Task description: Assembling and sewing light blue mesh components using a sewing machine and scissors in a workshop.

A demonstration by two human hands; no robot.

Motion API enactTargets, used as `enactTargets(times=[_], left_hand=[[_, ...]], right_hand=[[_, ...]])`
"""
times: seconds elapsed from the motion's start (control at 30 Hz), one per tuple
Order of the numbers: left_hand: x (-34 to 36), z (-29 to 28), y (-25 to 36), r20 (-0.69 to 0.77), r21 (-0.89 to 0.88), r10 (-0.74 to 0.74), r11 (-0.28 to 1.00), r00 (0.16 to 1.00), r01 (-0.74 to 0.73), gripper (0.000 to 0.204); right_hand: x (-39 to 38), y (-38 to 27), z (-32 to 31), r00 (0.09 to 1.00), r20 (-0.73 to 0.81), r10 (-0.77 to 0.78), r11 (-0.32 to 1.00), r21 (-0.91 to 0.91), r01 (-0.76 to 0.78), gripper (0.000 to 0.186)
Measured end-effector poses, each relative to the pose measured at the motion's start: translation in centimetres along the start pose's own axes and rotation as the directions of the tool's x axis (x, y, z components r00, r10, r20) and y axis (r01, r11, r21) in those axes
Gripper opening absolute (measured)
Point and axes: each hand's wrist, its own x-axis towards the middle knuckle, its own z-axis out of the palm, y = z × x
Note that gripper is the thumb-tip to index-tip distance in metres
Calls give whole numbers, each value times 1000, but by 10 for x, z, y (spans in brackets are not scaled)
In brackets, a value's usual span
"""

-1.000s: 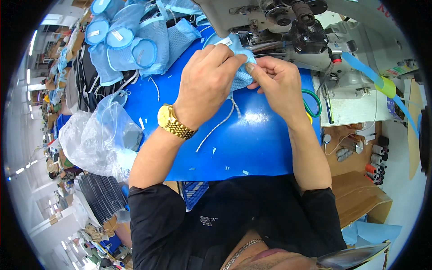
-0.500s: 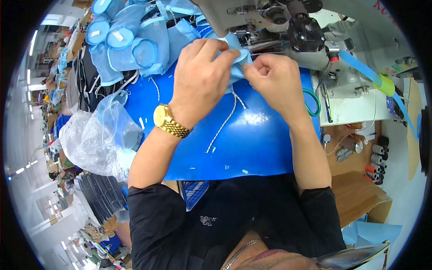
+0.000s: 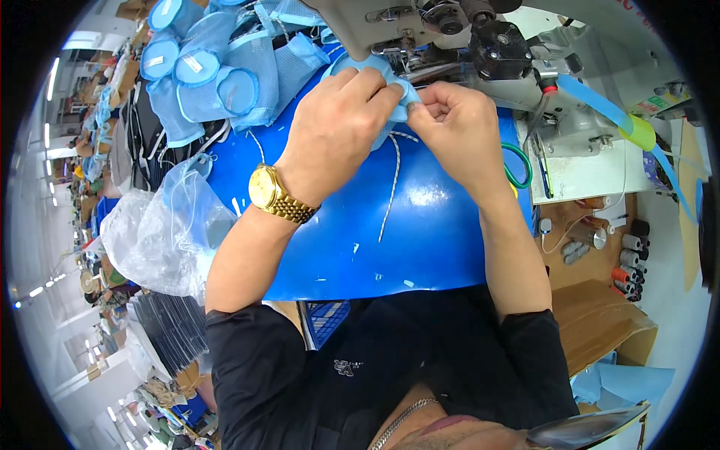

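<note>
I have a glossy blue tabletop (image 3: 337, 259) beneath my left hand (image 3: 334, 131) and right hand (image 3: 459, 139). Well off to their left, I see a deep, cluttered workroom (image 3: 90, 180) lit by white strip lights (image 3: 53, 79). Nearer me than my right hand and farther right, a brown shelf (image 3: 592, 264) adjoins a pale surface (image 3: 671, 322), wall or floor, I can't tell which.

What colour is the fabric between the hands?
The fabric is light blue, clearest in the head view.

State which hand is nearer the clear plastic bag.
Left. The left hand is up and to the right of the clear plastic bag; the right hand is farther right.
</note>
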Motion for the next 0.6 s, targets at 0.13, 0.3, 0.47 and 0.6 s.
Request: enactTargets(times=[0.13,0.3,0.47,0.6], left_hand=[[3,-1,6,0,11,-33,999,999,33,28],[4,-1,6,21,129,-9,992,1000,6,22],[-4,-9,4,-30,58,-114,992,993,116,20],[-3,-11,13,-18,-93,-178,980,984,176,13]], right_hand=[[-2,0,3,999,-17,44,999,-10,-44,12],[-7,-3,17,986,-161,40,999,-6,-42,14],[-17,-9,30,959,-245,141,989,76,-126,24],[-17,-5,45,959,-272,80,997,21,-77,34]])
